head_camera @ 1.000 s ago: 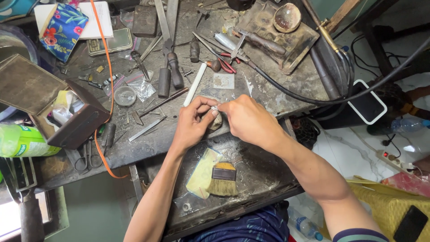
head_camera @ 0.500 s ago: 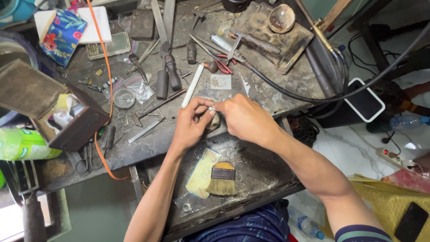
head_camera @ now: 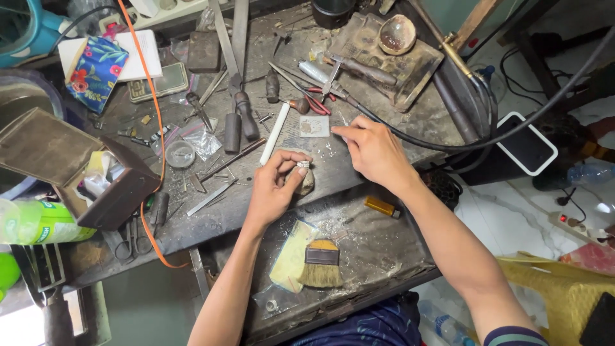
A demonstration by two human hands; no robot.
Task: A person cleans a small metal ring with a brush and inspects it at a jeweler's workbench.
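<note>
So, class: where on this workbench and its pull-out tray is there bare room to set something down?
Bare wood lies on the lower tray between the brush and the small amber lighter, and right of that lighter. A narrower strip runs below the right hand. The bench left of the left hand is crowded with pliers, files and bags.

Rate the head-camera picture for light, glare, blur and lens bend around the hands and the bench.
Head view: soft, even daylight with only faint shadows. The left hand with the small ring and the right hand are fairly sharp, without motion blur. The white floor at right looks bright, nearly washed out. The wide lens bows the bench edge and stretches the corners.
</note>
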